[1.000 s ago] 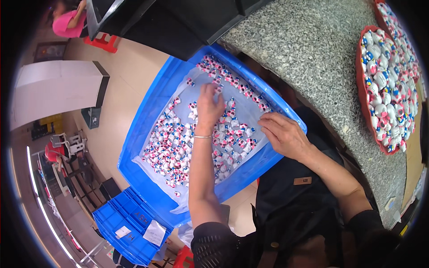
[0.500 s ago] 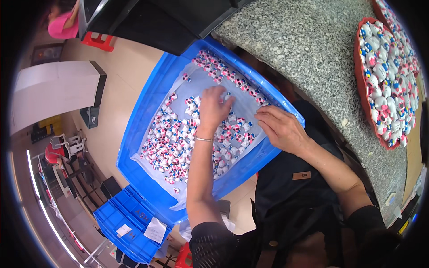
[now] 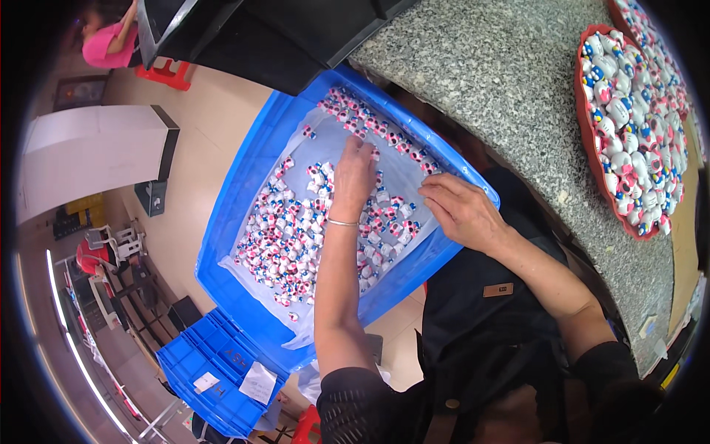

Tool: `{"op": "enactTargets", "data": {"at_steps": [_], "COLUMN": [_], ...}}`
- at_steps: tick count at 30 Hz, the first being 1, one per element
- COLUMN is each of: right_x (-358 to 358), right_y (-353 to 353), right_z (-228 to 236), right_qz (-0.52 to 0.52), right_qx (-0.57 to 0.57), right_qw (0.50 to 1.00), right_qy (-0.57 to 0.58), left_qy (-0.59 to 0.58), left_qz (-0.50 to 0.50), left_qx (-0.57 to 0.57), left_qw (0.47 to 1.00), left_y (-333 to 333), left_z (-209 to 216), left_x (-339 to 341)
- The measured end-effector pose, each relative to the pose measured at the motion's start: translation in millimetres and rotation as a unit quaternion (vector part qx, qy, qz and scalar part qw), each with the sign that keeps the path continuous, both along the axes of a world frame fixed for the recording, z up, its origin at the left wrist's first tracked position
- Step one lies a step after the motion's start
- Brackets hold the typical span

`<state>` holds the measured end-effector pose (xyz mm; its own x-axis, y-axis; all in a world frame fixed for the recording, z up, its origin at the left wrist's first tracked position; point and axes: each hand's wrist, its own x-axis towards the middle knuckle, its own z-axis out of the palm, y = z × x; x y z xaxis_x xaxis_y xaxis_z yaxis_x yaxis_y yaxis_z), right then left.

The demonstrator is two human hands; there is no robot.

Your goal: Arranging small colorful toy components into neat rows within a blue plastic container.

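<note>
Left hand (image 3: 355,176) and right hand (image 3: 467,214) over a blue bin (image 3: 225,226) of small figurines (image 3: 285,246)
Loose figurines could scatter if the left forearm (image 3: 336,285) dipped; both hands' fingers (image 3: 438,192) are bent, but whether they grip any I cannot tell. Speckled stone table (image 3: 458,74) at right; pale floor (image 3: 220,122) and a person in pink (image 3: 109,47) beyond.

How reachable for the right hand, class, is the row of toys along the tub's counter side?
Probably yes: the right hand sits close to the near end of the row of toys, with nothing visible between.
</note>
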<state>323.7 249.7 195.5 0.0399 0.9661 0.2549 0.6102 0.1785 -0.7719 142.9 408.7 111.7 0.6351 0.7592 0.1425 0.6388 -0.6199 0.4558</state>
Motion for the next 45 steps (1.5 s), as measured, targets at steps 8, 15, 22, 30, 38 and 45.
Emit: {"op": "enactTargets", "data": {"at_steps": [8, 15, 22, 30, 38, 45], "right_x": [1.0, 0.5, -0.6, 1.5, 1.1, 1.3], "right_y": [0.2, 1.5, 2.0, -0.3, 0.2, 0.8], "right_z": [-1.3, -0.5, -1.3, -0.1, -0.1, -2.8], "right_qz": [-0.001, 0.005, -0.001, 0.005, 0.005, 0.005], "right_qx": [0.005, 0.025, 0.027, 0.009, 0.021, 0.021], "right_qw": [1.000, 1.000, 1.000, 1.000, 1.000, 1.000], "right_qy": [0.001, -0.001, 0.002, -0.014, -0.009, -0.002], "left_qy": [-0.005, -0.010, 0.124, 0.029, 0.003, -0.113], "left_qz": [-0.006, -0.008, -0.044, -0.012, 0.012, 0.132], "left_qx": [0.041, 0.049, 0.021, 0.023, 0.043, -0.065], "left_qw": [0.999, 0.999, 0.991, 0.999, 0.999, 0.983], "left_y": [5.5, 20.7, -22.7, -19.4, -10.6, -22.3], "left_z": [1.0, 4.1, 23.2, 14.2, -7.4, 25.1], "left_x": [-2.0, 7.4, -5.5, 7.0, 24.2, -10.0]}}
